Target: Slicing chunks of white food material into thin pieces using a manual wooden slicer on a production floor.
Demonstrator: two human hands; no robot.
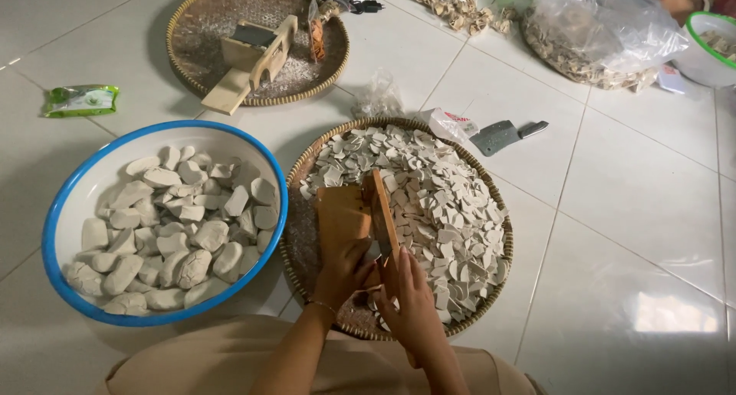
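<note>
- A wooden slicer (360,211), a flat board with an upright blade frame, is stood in a woven bamboo tray (307,165) on the tiled floor (613,211), just in front of the person.
- The slicer is judged stiff, light enough for one hand, and best steadied by its flat board, well clear of the blade edge.
- The left hand (345,268) is laid curled over the near end of the board, fingers closed down on it; whether a lump is pressed beneath cannot be told.
- The right hand (410,303) is held loosely closed against the near end of the upright frame; what it grips, if anything, is hidden.
- The pale thin slices (445,196) heaped in the tray are judged brittle, light and easily snapped.
- The pale lumps (169,226) in the blue-rimmed white basin (77,184), just left of the tray, are judged firm and fairly dense, best taken whole in the palm.
- A cleaver (506,134) is left on the floor beyond the tray.
</note>
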